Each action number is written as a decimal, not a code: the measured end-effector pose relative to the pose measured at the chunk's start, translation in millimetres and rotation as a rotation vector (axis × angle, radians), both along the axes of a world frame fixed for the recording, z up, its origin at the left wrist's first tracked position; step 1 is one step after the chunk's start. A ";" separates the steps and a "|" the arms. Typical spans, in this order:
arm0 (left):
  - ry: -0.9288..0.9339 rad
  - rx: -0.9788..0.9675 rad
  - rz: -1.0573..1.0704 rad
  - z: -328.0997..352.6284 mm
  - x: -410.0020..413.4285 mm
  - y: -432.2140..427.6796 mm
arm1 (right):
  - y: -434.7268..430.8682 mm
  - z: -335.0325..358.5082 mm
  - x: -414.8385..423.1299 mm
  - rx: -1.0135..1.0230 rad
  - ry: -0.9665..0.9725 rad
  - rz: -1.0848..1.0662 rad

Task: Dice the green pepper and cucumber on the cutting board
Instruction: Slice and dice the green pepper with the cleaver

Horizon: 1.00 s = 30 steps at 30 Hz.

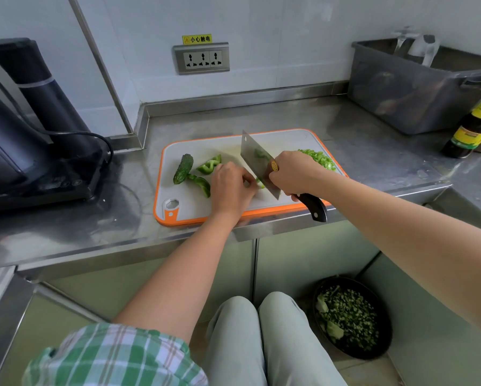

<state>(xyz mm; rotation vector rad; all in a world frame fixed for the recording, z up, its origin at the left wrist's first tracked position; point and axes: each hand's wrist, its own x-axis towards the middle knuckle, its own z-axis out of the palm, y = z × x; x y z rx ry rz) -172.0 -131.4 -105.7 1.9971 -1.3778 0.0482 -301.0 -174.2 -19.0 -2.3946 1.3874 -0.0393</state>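
A white cutting board (200, 207) with an orange rim lies on the steel counter. My right hand (295, 174) grips a cleaver (257, 160) by its dark handle, blade edge down on the board. My left hand (231, 185), fingers curled, holds a small green pepper strip (260, 183) against the blade. On the board's left lie a dark cucumber piece (182, 168) and two pepper pieces (210, 165) (201, 183). Diced green pepper (318, 157) is heaped at the board's far right.
A black appliance (25, 140) with a cord stands at the left. A grey plastic bin (417, 87) and a dark sauce bottle (473, 126) stand at the right. A wall socket (201, 58) is behind. On the floor stands a black bowl (378, 349) of chopped greens.
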 end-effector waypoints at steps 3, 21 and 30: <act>-0.008 0.017 -0.002 -0.5 0.6 -0.3 | -0.3 -4.9 0.0 -0.004 0.005 0.014; -0.006 0.017 0.013 1.6 -0.3 -0.4 | -2.0 -7.1 3.2 0.020 -0.050 -0.027; 0.023 -0.054 -0.006 -1.1 2.4 -0.2 | -3.8 -22.1 10.8 0.005 -0.129 -0.092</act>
